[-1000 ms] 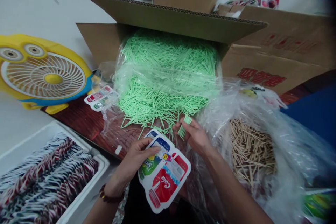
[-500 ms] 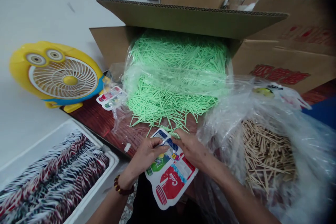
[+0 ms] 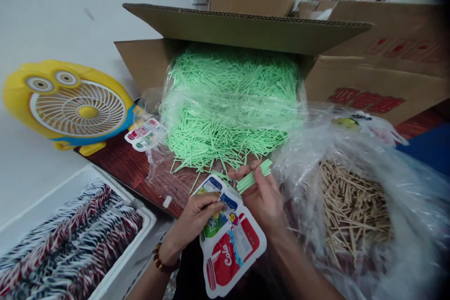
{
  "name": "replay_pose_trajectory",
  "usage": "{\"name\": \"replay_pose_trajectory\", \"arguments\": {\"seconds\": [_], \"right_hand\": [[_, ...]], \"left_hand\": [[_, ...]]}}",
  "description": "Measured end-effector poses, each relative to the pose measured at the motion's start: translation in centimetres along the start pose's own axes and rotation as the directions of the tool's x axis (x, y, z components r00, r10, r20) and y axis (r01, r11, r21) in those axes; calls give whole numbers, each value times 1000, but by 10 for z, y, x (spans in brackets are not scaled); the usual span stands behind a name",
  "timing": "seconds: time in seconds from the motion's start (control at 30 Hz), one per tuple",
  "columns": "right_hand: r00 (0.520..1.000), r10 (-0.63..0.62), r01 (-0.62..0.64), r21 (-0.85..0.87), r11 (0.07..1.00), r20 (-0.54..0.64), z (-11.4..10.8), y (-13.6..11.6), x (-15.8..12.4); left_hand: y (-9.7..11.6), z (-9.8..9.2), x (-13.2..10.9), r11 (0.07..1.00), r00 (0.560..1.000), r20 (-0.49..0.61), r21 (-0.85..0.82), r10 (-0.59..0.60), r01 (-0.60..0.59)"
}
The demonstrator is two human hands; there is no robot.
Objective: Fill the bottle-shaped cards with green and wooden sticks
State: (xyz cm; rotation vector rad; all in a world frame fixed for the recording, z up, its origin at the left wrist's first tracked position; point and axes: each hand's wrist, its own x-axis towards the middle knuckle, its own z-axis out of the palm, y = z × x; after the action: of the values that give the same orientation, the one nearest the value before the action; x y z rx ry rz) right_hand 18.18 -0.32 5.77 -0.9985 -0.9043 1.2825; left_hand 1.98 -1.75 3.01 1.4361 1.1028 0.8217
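My left hand (image 3: 202, 215) pinches the upper left part of a flat packet (image 3: 228, 255) printed with a red cola cup and a green drink. Just right of the packet, my right hand (image 3: 265, 197) is closed around a small bundle of light green sticks (image 3: 255, 176), palm turned up. Beyond both hands lies a big heap of loose green sticks (image 3: 225, 136), spilling from a clear bag inside an open cardboard box (image 3: 246, 28). A second cup-shaped packet (image 3: 146, 134) rests on the table left of the heap.
To the right, an open plastic bag (image 3: 302, 183) holds tan sticks (image 3: 355, 211). At lower left is a white foam box (image 3: 149, 218) full of packed packets (image 3: 70, 248). A yellow fan (image 3: 87, 112) stands at the table's left edge. More cartons (image 3: 365, 79) stand behind.
My right hand has moved away from the packet's top edge and turned up, showing the green bundle. My left hand keeps its pinch on the packet, which sits slightly lower.
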Motion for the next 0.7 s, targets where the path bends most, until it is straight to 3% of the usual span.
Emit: {"name": "replay_pose_trajectory", "arguments": {"seconds": [0.1, 0.17, 0.23, 0.37, 0.47, 0.53, 0.63, 0.7], "right_hand": [[994, 73, -60, 151, 987, -83, 5, 1, -10], [990, 131, -122, 142, 982, -57, 4, 2, -15], [981, 195, -194, 138, 971, 6, 0, 2, -17], [932, 263, -305, 149, 941, 251, -12, -1, -10], [935, 188, -217, 65, 974, 299, -23, -10, 1], [925, 152, -114, -127, 985, 349, -30, -20, 7], [869, 141, 105, -456, 884, 474, -36, -33, 10], [848, 112, 220, -536, 815, 518, -39, -38, 11]], "left_hand": [[2, 3, 1, 999, 1000, -10, 31, 24, -24], [3, 4, 2, 999, 1000, -24, 29, 16, -16], [3, 5, 3, 1000, 999, -33, -13, -5, 4], [0, 6, 5, 958, 991, -4, -258, -133, 128], [-5, 6, 8, 896, 977, 13, -396, -213, 200], [-8, 6, 10, 872, 971, -2, -441, -237, 212], [-9, 6, 14, 850, 967, -13, -481, -253, 216], [-7, 7, 16, 846, 969, -20, -492, -245, 204]]}}
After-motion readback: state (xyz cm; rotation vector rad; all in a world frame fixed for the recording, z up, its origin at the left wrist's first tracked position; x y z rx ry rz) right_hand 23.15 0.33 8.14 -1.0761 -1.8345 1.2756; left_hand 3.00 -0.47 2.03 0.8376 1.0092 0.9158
